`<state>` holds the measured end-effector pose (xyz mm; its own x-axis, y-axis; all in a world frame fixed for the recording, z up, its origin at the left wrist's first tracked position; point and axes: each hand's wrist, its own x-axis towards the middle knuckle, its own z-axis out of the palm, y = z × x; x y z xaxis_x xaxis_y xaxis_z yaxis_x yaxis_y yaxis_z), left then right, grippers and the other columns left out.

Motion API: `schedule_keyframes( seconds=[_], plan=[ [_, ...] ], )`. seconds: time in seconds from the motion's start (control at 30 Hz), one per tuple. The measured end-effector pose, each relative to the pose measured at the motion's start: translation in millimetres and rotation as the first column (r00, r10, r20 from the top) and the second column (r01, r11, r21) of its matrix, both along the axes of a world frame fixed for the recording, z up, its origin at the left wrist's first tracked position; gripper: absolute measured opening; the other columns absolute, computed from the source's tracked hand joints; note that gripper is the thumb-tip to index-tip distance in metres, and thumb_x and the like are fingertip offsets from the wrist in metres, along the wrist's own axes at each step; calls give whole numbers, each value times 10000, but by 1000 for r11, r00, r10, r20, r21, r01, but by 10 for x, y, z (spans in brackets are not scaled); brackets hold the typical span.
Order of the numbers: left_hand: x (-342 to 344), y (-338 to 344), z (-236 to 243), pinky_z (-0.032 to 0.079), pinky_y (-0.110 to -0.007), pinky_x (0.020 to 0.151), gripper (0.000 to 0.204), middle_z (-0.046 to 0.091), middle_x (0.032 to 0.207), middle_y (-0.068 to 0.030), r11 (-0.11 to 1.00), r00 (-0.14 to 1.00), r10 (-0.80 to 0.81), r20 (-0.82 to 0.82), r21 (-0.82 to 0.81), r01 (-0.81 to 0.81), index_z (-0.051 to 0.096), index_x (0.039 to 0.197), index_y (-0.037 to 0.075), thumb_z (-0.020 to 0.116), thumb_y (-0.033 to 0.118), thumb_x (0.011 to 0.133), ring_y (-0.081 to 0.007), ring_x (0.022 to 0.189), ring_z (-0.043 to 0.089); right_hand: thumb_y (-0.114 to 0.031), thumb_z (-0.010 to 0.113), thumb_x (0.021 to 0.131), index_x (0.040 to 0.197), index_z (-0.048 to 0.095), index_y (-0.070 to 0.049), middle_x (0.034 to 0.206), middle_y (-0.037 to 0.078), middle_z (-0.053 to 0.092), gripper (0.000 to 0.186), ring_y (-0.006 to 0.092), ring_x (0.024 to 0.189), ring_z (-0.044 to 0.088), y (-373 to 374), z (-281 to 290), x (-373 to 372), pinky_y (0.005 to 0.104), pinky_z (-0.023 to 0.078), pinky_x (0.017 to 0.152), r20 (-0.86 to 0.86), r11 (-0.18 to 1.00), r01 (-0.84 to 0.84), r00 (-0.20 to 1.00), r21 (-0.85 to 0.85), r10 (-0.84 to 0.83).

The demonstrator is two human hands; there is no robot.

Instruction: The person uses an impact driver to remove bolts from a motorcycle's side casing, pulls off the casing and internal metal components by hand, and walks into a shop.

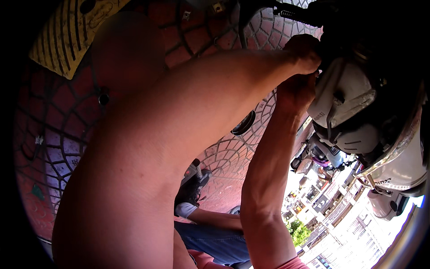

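My left hand (305, 54) is at the upper right, its forearm crossing the picture from the lower left. Just below it is my right hand (295, 93), whose arm rises from a pink sleeve (293, 263). Both hands look closed, with fingers curled close together against the shadowed side of a machine like a motor scooter. Whatever the fingers grip is lost in shadow. Beside the right hand bulges a pale grey casing (342, 87), with a smaller grey cover (358, 139) below it.
Red patterned paving (224, 166) spreads under my arms. A yellow ridged plate (67, 36) lies at the upper left. A round dark dish (244, 123) rests between my forearms. Below are a dark shoe (190, 190) and blue jeans (215, 242). Parked scooters (327, 152) stand beyond.
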<state>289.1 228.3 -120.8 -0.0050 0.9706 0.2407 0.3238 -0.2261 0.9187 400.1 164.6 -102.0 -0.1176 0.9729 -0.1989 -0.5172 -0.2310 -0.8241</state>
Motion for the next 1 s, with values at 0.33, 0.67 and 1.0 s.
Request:
schedule_keyframes(
  seconds=[0.33,0.67,1.0],
  plan=[
    [-9,-121,-44,575,-363,918,226,749,1058,-129,997,898,-22,440,-58,53,741,1064,80,669,224,906,-270,1015,718,-269,452,1083,1343,587,-15,1319,128,657,388,260,1244,615,-110,-11,20,428,461,1094,83,999,12,996,41,-16],
    [-5,-50,-45,549,-395,1012,269,722,1164,-135,995,999,-32,16,99,30,748,1080,100,543,207,943,-298,1132,680,-267,468,1076,1342,599,-48,1326,112,658,368,257,1244,619,-119,-61,78,430,476,1085,137,994,-60,989,95,47],
    [-32,-28,-56,519,-401,1059,275,704,1191,-120,989,996,-68,-57,129,75,743,1084,95,541,220,946,-302,1197,645,-230,523,1060,1314,612,-51,1313,112,665,323,260,1226,630,-150,14,-49,431,490,1073,284,993,25,957,118,-58]
  ],
)
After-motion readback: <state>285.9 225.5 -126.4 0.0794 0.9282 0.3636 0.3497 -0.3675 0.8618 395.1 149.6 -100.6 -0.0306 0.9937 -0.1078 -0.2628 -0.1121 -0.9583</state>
